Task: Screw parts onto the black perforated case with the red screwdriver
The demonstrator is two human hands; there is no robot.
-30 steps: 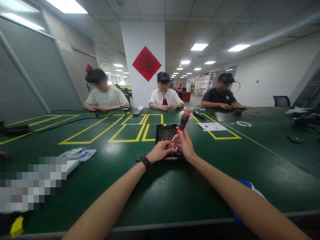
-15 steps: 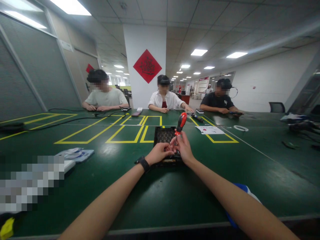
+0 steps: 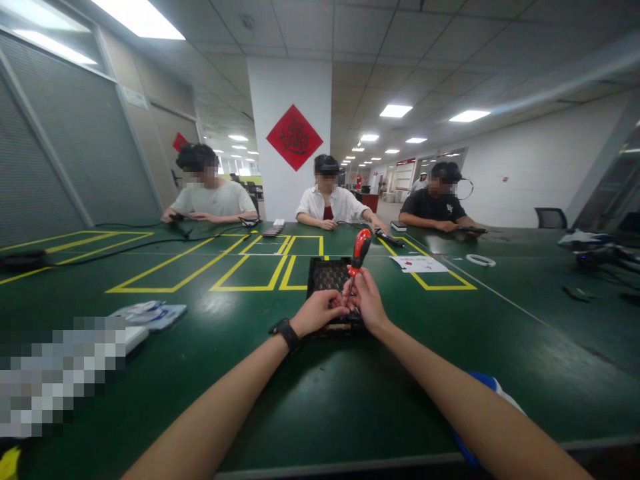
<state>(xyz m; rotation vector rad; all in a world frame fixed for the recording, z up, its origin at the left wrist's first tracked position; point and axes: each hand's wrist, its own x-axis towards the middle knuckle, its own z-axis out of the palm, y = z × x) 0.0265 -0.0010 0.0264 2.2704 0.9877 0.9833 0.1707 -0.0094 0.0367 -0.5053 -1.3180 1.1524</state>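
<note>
A screwdriver (image 3: 361,250) with a red and black handle stands nearly upright, leaning slightly right at the top. My right hand (image 3: 369,299) is closed round its lower part, below the thick of the handle. Beside the shaft, my left hand (image 3: 320,312) has its thumb and fingers pinched together near the tip. What it holds there, if anything, is too small to make out. Both hands are over a black tray (image 3: 314,272) with a patterned inside. They cover most of its near part, and the screwdriver's tip is hidden among the fingers.
Yellow tape outlines (image 3: 245,289) mark the green table (image 3: 240,400). A white paper sheet (image 3: 420,264) and a white ring (image 3: 481,260) lie to the right. Blue-and-white packets (image 3: 155,315) lie to the left. Three people sit across the table; a black cable (image 3: 125,245) runs at left.
The whole view has shifted slightly. Both hands and the screwdriver keep nearly the same pose over the tray. Across the table, the left person's hand has lifted a little.
</note>
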